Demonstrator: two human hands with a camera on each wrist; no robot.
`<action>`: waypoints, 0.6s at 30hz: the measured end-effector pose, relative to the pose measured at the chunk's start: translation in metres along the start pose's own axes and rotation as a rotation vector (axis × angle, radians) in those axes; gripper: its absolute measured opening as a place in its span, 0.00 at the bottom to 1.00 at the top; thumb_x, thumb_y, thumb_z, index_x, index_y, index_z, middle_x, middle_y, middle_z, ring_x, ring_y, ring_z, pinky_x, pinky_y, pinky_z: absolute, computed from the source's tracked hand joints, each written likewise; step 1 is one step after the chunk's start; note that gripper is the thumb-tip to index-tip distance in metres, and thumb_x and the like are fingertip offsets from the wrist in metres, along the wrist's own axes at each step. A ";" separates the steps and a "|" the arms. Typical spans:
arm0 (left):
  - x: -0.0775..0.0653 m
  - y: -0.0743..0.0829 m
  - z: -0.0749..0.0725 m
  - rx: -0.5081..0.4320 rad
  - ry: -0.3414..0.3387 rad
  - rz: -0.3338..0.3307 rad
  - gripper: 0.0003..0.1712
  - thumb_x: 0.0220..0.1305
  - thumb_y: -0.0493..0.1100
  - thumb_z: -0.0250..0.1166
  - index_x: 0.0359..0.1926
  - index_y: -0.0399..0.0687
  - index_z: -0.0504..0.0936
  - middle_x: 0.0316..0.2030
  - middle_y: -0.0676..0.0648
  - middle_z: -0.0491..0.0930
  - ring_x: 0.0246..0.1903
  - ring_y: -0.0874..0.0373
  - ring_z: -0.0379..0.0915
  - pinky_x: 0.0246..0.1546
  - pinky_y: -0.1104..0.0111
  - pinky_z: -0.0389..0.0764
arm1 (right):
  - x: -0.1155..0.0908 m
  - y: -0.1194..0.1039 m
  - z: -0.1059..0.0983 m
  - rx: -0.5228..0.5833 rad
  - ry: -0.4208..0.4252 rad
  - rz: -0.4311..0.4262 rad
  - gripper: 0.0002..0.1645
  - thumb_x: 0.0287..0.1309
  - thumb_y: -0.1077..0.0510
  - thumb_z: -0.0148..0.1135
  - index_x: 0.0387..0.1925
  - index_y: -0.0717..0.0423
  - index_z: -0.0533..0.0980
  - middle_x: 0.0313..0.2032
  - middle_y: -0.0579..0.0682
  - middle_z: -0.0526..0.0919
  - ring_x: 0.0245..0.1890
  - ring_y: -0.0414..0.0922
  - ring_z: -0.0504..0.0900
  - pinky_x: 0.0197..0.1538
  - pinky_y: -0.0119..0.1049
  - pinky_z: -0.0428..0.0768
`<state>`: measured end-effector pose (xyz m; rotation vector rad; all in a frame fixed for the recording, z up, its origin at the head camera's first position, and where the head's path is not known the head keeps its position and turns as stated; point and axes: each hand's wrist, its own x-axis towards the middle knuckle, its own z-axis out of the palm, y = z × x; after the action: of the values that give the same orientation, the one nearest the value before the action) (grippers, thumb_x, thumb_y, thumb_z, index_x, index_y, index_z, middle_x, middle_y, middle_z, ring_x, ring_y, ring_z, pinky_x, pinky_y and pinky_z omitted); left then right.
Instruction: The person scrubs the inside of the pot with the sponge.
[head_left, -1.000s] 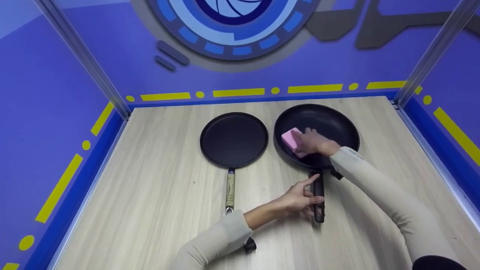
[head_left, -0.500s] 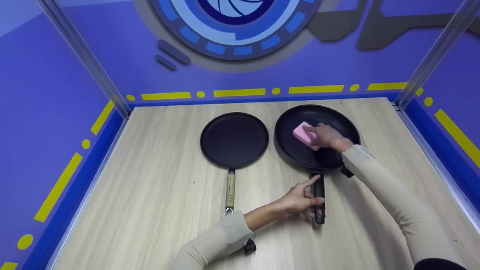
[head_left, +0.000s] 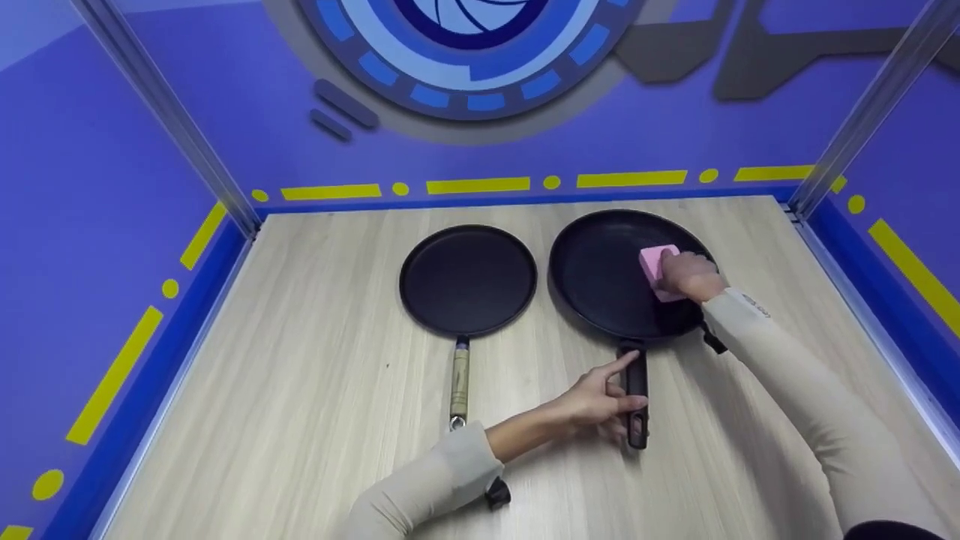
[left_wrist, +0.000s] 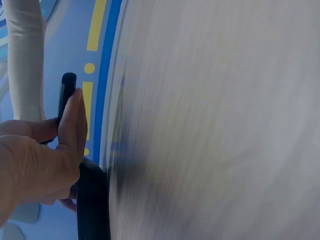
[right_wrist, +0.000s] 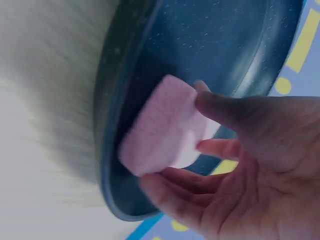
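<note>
A deep black frying pan [head_left: 600,262] lies at the right of the table, its black handle [head_left: 637,375] toward the person. My left hand [head_left: 596,397] grips that handle; the left wrist view shows the fingers and thumb around the handle [left_wrist: 67,97]. Inside the pan, my right hand [head_left: 688,274] holds a pink sponge [head_left: 657,262] against the right part of the cooking surface. In the right wrist view the sponge [right_wrist: 160,127] is pinched between thumb and fingers, close to the wall of the pan [right_wrist: 112,145].
Left of the frying pan lies a flat black crepe pan [head_left: 469,281] with a wood-patterned handle [head_left: 460,382]. Both pans rest on a light wood-grain table [head_left: 315,337]. Blue and purple panels [head_left: 480,157] with yellow marks enclose the back and sides.
My right hand has swept the pink sponge from the left side of the frying pan across to its right side. The left hand keeps its grip on the handle, and the pans stay put.
</note>
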<state>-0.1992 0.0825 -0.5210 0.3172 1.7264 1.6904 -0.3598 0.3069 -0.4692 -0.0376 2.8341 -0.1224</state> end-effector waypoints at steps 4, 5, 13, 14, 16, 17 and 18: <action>0.000 0.000 -0.001 -0.029 -0.001 -0.012 0.45 0.69 0.33 0.66 0.80 0.64 0.58 0.32 0.42 0.87 0.36 0.38 0.89 0.29 0.60 0.93 | -0.009 -0.009 0.000 -0.057 -0.025 -0.042 0.37 0.63 0.50 0.64 0.59 0.77 0.65 0.50 0.79 0.78 0.50 0.72 0.82 0.51 0.66 0.85; 0.000 0.000 -0.001 -0.038 0.001 -0.014 0.45 0.69 0.33 0.66 0.80 0.64 0.58 0.32 0.42 0.87 0.36 0.38 0.89 0.30 0.60 0.93 | -0.010 -0.011 0.001 -0.063 -0.020 -0.057 0.36 0.63 0.51 0.64 0.58 0.76 0.65 0.49 0.79 0.79 0.49 0.72 0.82 0.51 0.66 0.86; 0.001 0.001 -0.003 -0.031 0.016 -0.008 0.45 0.69 0.33 0.66 0.80 0.62 0.58 0.33 0.40 0.88 0.35 0.38 0.89 0.27 0.60 0.92 | -0.010 -0.032 0.011 -0.081 0.106 -0.232 0.25 0.59 0.53 0.69 0.48 0.66 0.71 0.39 0.76 0.80 0.43 0.73 0.81 0.43 0.67 0.86; 0.001 0.001 -0.003 -0.036 0.012 -0.007 0.45 0.69 0.33 0.65 0.80 0.62 0.58 0.34 0.39 0.88 0.36 0.37 0.89 0.27 0.60 0.92 | -0.010 -0.036 0.014 -0.090 0.125 -0.256 0.26 0.59 0.52 0.70 0.49 0.65 0.71 0.40 0.76 0.80 0.43 0.72 0.81 0.43 0.68 0.86; 0.001 0.001 -0.002 -0.043 0.009 -0.007 0.45 0.69 0.32 0.65 0.80 0.62 0.58 0.34 0.38 0.88 0.37 0.37 0.88 0.28 0.60 0.92 | -0.011 -0.045 0.019 -0.112 0.145 -0.303 0.31 0.58 0.50 0.72 0.55 0.64 0.72 0.42 0.76 0.79 0.44 0.72 0.80 0.43 0.68 0.86; 0.000 0.000 -0.001 -0.041 0.009 -0.007 0.45 0.69 0.32 0.65 0.80 0.61 0.58 0.34 0.38 0.88 0.37 0.37 0.88 0.28 0.59 0.92 | -0.012 -0.049 0.022 -0.113 0.146 -0.328 0.32 0.58 0.50 0.73 0.58 0.62 0.72 0.43 0.76 0.79 0.45 0.72 0.80 0.44 0.68 0.86; 0.000 0.000 -0.001 -0.038 0.010 -0.006 0.45 0.69 0.32 0.65 0.80 0.61 0.58 0.34 0.39 0.88 0.36 0.37 0.88 0.28 0.59 0.92 | -0.013 -0.054 0.025 -0.114 0.145 -0.359 0.34 0.57 0.49 0.73 0.60 0.60 0.72 0.43 0.75 0.79 0.46 0.71 0.79 0.44 0.68 0.86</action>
<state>-0.2000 0.0819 -0.5212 0.2862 1.6980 1.7209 -0.3390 0.2519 -0.4842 -0.5850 2.9454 -0.0413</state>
